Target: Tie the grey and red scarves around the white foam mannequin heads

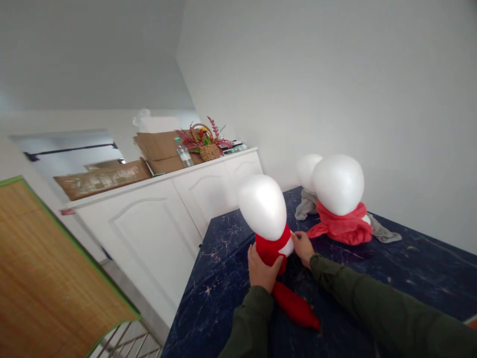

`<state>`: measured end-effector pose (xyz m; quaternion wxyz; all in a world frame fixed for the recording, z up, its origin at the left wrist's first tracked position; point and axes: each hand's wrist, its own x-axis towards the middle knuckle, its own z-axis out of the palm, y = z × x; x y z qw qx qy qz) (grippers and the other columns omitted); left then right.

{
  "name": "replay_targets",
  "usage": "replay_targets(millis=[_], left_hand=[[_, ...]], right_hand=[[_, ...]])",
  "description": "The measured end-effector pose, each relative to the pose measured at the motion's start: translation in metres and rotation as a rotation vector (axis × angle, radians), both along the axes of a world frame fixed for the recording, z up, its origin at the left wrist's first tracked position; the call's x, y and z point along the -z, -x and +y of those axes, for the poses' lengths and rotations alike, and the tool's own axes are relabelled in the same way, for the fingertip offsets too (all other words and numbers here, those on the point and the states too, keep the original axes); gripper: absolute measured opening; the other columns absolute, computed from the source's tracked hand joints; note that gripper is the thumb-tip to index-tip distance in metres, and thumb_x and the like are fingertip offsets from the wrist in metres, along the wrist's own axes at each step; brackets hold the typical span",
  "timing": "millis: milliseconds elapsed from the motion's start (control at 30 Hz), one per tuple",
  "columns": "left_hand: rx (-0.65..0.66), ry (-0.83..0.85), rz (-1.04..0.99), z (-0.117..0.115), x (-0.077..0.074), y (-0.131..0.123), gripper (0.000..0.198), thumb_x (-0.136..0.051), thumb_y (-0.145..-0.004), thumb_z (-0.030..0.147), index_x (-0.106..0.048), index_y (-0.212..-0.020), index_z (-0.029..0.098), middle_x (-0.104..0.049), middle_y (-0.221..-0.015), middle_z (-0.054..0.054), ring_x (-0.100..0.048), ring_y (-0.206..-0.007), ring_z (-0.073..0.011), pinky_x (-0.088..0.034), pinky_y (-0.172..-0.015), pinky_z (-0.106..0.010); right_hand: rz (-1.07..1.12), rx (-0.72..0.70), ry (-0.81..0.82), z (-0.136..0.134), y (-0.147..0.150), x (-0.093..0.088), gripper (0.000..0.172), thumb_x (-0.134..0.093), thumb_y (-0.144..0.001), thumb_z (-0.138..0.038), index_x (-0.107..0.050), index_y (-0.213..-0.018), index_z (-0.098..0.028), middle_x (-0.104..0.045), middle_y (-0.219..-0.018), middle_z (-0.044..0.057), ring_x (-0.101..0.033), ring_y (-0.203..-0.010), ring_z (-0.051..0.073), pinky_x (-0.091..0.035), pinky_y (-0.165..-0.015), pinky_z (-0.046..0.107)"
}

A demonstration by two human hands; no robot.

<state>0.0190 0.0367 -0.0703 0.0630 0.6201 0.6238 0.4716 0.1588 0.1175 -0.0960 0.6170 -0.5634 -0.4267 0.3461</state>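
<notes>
A white mannequin head stands on the dark blue marbled table, tilted in view. Around its neck lies a red scarf, whose loose end trails on the tabletop towards me. My left hand is closed on the scarf at the front left of the neck, thumb on the fabric. On the right side of the neck, my right hand pinches at the scarf's edge; its fingertips are partly hidden. Just behind to the right is another white head wrapped in a coral-red scarf.
A third white head with a grey cloth stands by the wall. White cabinets beyond the table carry cardboard, a bottle and a flower basket. At left is a green-edged bamboo mat.
</notes>
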Motion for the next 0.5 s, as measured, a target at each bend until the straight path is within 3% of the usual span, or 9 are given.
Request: replay_targets(millis=[100,233,300,367,433,500], left_hand=[[-0.117,0.008,0.082,0.006,-0.002,-0.017,0.086,-0.067,-0.054,0.044,-0.031,-0.123,0.008,-0.023,-0.132,-0.023,-0.02,-0.125,-0.0322,-0.022,-0.101,-0.04],[-0.069,-0.009,-0.003,0.016,0.002,-0.014,0.051,-0.053,-0.065,0.02,-0.041,-0.113,0.009,-0.035,-0.126,-0.019,-0.028,-0.122,-0.0273,-0.023,-0.102,-0.038],[0.054,0.012,-0.216,0.018,0.003,-0.006,0.037,-0.046,-0.066,0.014,-0.049,-0.103,0.013,-0.048,-0.113,-0.013,-0.039,-0.114,-0.0238,-0.026,-0.1,-0.038],[0.159,0.05,-0.576,0.018,0.003,0.001,0.029,-0.043,-0.065,0.014,-0.054,-0.092,0.015,-0.058,-0.097,-0.008,-0.049,-0.104,-0.0224,-0.03,-0.098,-0.038],[0.2,0.08,-0.893,0.017,0.001,0.006,0.024,-0.041,-0.066,0.017,-0.054,-0.086,0.016,-0.061,-0.088,-0.006,-0.054,-0.095,-0.021,-0.036,-0.093,-0.038],[0.208,0.112,-1.045,0.015,-0.001,0.009,0.023,-0.036,-0.068,0.022,-0.053,-0.083,0.016,-0.063,-0.085,-0.007,-0.058,-0.091,-0.0201,-0.042,-0.088,-0.038]], right_hand=[[-0.024,-0.009,0.057,0.002,-0.002,0.002,0.026,-0.046,-0.075,-0.034,-0.051,-0.09,-0.014,-0.061,-0.082,0.009,-0.058,-0.072,0.018,-0.044,-0.056,0.024],[-0.034,-0.035,0.095,0.007,-0.008,0.002,0.027,-0.045,-0.077,-0.035,-0.049,-0.094,-0.016,-0.06,-0.082,0.007,-0.058,-0.066,0.016,-0.043,-0.051,0.022],[-0.037,-0.048,0.11,0.011,-0.013,0.002,0.029,-0.045,-0.077,-0.036,-0.049,-0.096,-0.015,-0.06,-0.082,0.007,-0.057,-0.063,0.015,-0.042,-0.047,0.022],[-0.043,-0.065,0.128,0.016,-0.018,0.002,0.031,-0.045,-0.077,-0.037,-0.049,-0.098,-0.015,-0.06,-0.083,0.008,-0.057,-0.06,0.015,-0.042,-0.044,0.021],[-0.054,-0.086,0.154,0.019,-0.022,0.002,0.031,-0.045,-0.077,-0.037,-0.049,-0.098,-0.015,-0.06,-0.083,0.008,-0.057,-0.059,0.014,-0.042,-0.043,0.021],[-0.076,-0.1,0.177,0.02,-0.024,0.001,0.03,-0.044,-0.077,-0.035,-0.05,-0.098,-0.014,-0.06,-0.082,0.008,-0.057,-0.058,0.015,-0.043,-0.043,0.022]])
